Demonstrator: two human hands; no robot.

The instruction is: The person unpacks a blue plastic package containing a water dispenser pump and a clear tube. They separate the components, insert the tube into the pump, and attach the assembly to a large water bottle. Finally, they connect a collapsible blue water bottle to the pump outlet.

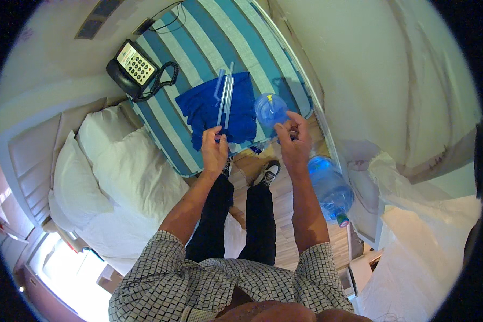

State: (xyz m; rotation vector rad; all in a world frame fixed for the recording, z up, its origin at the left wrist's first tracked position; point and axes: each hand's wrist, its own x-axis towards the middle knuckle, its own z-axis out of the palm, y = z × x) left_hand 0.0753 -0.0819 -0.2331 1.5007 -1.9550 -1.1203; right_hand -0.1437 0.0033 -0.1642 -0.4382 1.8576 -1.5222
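My left hand (214, 151) is at the near edge of a folded blue cloth (190, 104), fingers curled and fingertips close together. Several clear plastic tubes (228, 102), like drinking straws, lie on the cloth; the lower end of one meets these fingertips. Whether the fingers grip it I cannot tell. To the right, my right hand (295, 143) has thumb and index finger bent toward each other around something small, which is too unclear to name. Just beyond it stands a round, see-through blue container (270, 111) with a yellow bit on top.
Blue and white stripes cover the table (214, 27). A black corded telephone (136, 67) sits at its far left. White pillows (99, 161) lie on a bed at left. A large blue water bottle (331, 190) is on the floor at right, beside a pale wall (359, 80).
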